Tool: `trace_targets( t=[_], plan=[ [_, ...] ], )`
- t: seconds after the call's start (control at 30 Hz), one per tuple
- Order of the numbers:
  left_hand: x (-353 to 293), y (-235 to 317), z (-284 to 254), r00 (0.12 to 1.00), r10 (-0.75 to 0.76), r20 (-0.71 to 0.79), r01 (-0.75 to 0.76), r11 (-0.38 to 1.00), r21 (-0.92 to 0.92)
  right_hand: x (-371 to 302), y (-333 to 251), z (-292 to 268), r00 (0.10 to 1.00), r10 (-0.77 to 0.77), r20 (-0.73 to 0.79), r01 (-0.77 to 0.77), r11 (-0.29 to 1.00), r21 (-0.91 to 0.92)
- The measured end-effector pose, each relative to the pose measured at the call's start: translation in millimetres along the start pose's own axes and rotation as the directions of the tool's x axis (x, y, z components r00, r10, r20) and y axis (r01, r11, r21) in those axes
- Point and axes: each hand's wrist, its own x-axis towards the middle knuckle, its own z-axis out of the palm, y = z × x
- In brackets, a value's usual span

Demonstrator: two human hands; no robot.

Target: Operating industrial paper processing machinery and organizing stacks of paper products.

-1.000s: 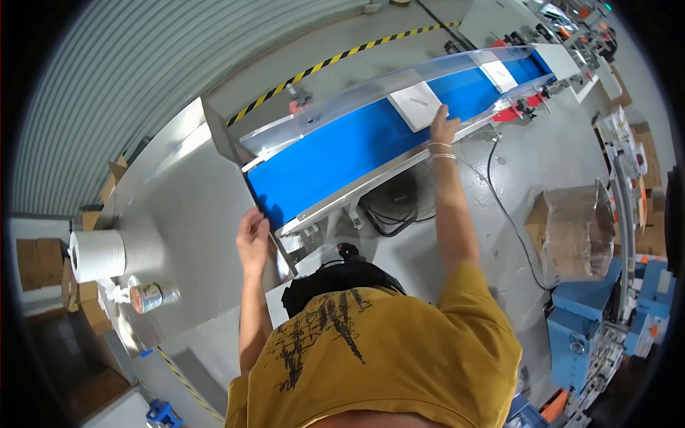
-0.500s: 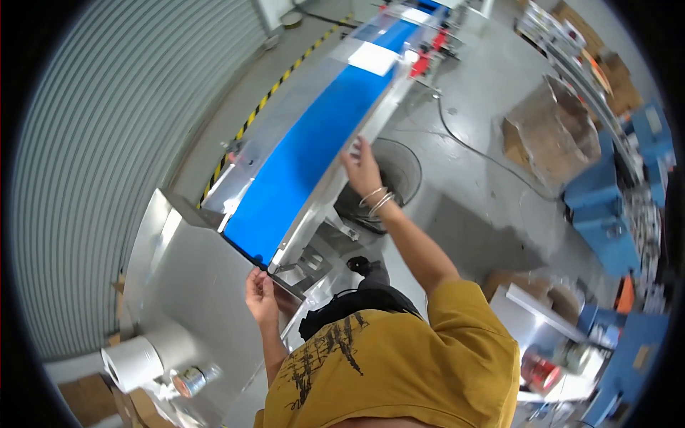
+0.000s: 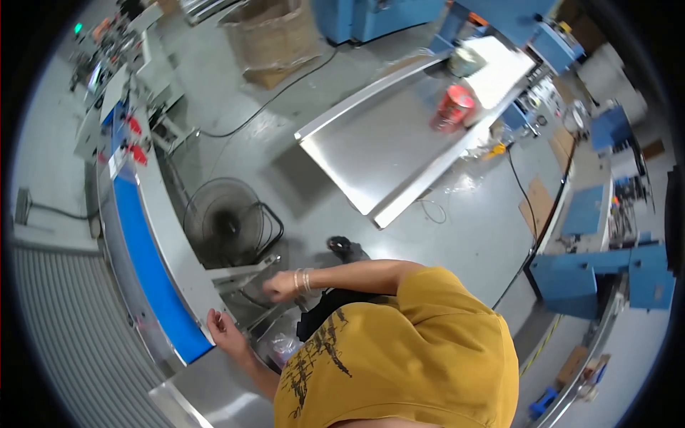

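A blue conveyor belt [image 3: 151, 267] runs along the left in a pale metal frame. My left hand [image 3: 226, 334] is at its near end, beside the inner edge of the frame. Its fingers are curled together, and what they hold, if anything, cannot be made out. In front of my body, to the right of the conveyor, hangs my right hand [image 3: 281, 287], with bracelets at the wrist. Motion smears its fingers, so their state is unclear. A floor fan [image 3: 225, 221] with a round wire guard stands just beyond it.
A metal-topped table [image 3: 378, 143] carries a red can-shaped container [image 3: 454, 108]. A large carton with a plastic liner [image 3: 275, 43] stands at the back. Cables cross the grey floor. Below the belt's end lies a sheet-metal surface [image 3: 221, 392]. Blue machines [image 3: 564, 282] stand at right.
The view has swung right, bringing the table and blue machines into sight. My right hand has left the conveyor's side rail and come back toward my body. My left hand stays near the belt's end.
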Motion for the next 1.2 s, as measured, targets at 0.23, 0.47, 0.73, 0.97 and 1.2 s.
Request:
trace_targets(
  t=[0.23, 0.47, 0.73, 0.97, 1.2],
  plan=[
    [-31.7, 76.0, 101.9, 0.976, 0.112, 0.188, -0.09, 0.988, -0.123, -198.1, 78.7, -65.7, 0.958, 0.283, -0.049, -0.286, 0.954, -0.088],
    [-110.4, 186.8, 253.7, 0.906, 0.264, 0.331, -0.19, 0.952, -0.238, -390.6, 55.0, -259.5, 0.705, 0.425, -0.568, -0.57, 0.816, -0.096],
    [-179.1, 329.7, 482.7, 0.536, 0.766, 0.355, -0.721, 0.634, -0.28, -454.5, 136.6, -371.5, 0.265, -0.189, -0.945, -0.818, 0.475, -0.324],
    [-176.0, 343.3, 603.7, 0.246, 0.843, 0.477, -0.904, 0.378, -0.201, -490.7, 169.9, -374.0, 0.33, -0.117, -0.937, -0.791, 0.507, -0.342],
    [-164.4, 332.6, 624.9, 0.551, 0.782, 0.29, -0.834, 0.509, 0.214, -510.8, 165.6, -383.7, 0.481, -0.083, -0.873, -0.701, 0.561, -0.44]
  ],
)
